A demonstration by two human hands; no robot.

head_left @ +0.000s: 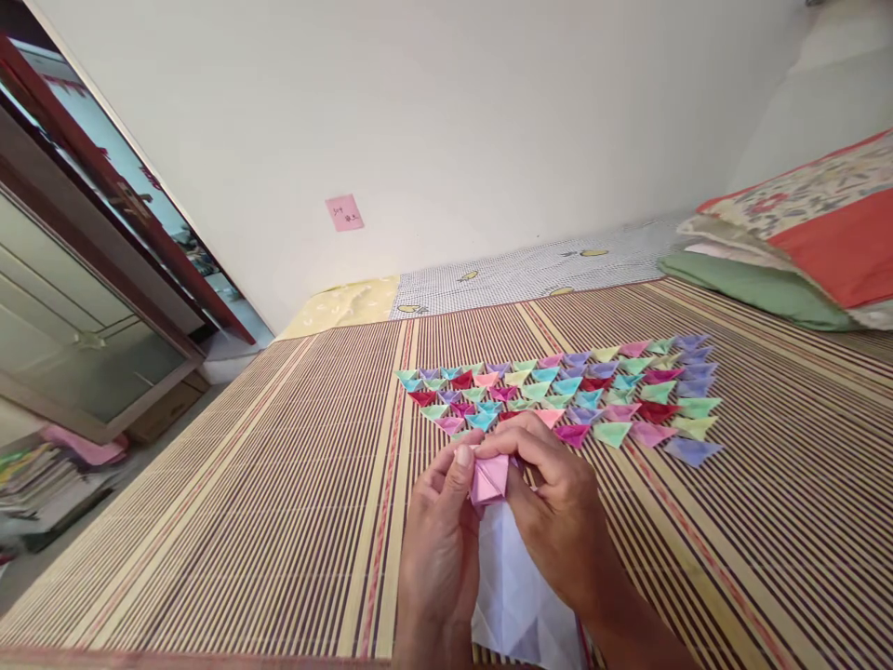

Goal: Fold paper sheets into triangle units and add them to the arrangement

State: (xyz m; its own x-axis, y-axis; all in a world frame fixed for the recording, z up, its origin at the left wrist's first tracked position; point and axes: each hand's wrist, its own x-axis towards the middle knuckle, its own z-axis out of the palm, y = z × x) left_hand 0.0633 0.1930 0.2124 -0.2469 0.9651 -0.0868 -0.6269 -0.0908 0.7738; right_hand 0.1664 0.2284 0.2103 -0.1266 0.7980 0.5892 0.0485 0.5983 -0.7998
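Pink folded paper (490, 479) sits between our two hands, raised in front of us above a pale creased sheet (520, 596) and nearer to us than the rows of small folded triangles (614, 434) on the striped mat (279, 521). Our left hand (439, 521) has its grip on the paper's left edge, thumb pressed on the near face. Our right hand (558, 493) grips the right side, its fingers curled over the top; the fingertips behind are hidden, so we cannot tell how firmly they pinch. A slanting crease crosses the face, and we judge the step to be folding or tucking a layer. To do it well, we should pin the layers with the left thumb, line up the edges before pressing, and run the crease from corner to corner, squeezing lightly so the small piece does not buckle.
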